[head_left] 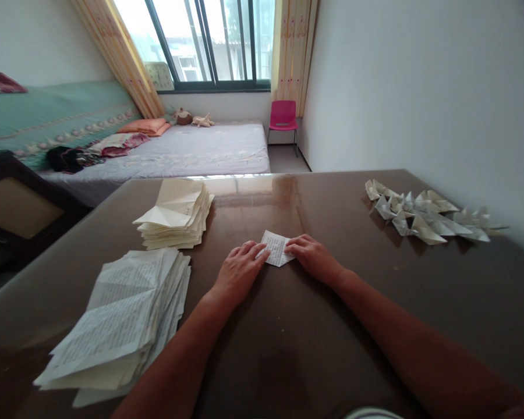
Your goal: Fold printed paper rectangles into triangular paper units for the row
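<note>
A small folded sheet of printed paper (276, 249) lies on the brown tabletop, directly in front of me. My left hand (243, 265) holds its left edge, with the fingertips resting on the print. On the opposite side, my right hand (313, 256) has its fingers curled onto the right edge. Both thumbs are mostly hidden from this angle. Left of my left hand is a stack of creased printed sheets (122, 302). Just behind that stands a stack of yellowish creased sheets (174, 212). A cluster of folded paper figures (428, 215) sits at the right.
The glossy brown table (332, 349) reaches the white wall on the right. Past its far edge are a bed (218, 145) and a pink chair (283, 116) below the window. A round rim (371, 414) shows at the bottom edge.
</note>
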`<state>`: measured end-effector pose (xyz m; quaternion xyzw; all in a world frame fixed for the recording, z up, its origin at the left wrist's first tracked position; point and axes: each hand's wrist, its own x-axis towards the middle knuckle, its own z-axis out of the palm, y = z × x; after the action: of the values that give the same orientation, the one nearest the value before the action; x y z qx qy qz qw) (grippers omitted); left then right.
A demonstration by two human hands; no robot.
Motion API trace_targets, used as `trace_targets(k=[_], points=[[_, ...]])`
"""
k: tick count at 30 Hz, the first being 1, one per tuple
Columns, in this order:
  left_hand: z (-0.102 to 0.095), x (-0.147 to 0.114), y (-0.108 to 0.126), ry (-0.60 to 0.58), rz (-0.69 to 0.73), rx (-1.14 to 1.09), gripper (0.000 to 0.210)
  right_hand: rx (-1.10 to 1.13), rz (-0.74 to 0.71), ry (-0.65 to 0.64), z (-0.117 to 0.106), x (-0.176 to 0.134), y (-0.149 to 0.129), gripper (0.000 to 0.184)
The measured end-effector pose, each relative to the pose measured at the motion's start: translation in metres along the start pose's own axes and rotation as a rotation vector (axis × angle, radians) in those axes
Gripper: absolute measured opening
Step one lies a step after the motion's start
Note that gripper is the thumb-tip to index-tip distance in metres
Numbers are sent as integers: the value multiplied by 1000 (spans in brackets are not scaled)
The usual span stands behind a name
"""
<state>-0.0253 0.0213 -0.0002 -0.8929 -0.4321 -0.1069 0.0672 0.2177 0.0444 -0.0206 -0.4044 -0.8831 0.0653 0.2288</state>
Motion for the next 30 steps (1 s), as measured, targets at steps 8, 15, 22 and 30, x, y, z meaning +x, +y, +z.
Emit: trace_targets(k=[8,15,22,30], points=[[8,10,-2,106,75,-16,14,-93,24,10,-7,-1,-4,20],[-15,4,34,-20,265,-124,14,131,62,-36,-7,-2,-4,17],[-17,1,38,-178,125,-385,21,331,-12,-198,-18,1,0,12],[4,8,31,-166,-275,-439,24,343,-106,-384,-33,0,-3,14]])
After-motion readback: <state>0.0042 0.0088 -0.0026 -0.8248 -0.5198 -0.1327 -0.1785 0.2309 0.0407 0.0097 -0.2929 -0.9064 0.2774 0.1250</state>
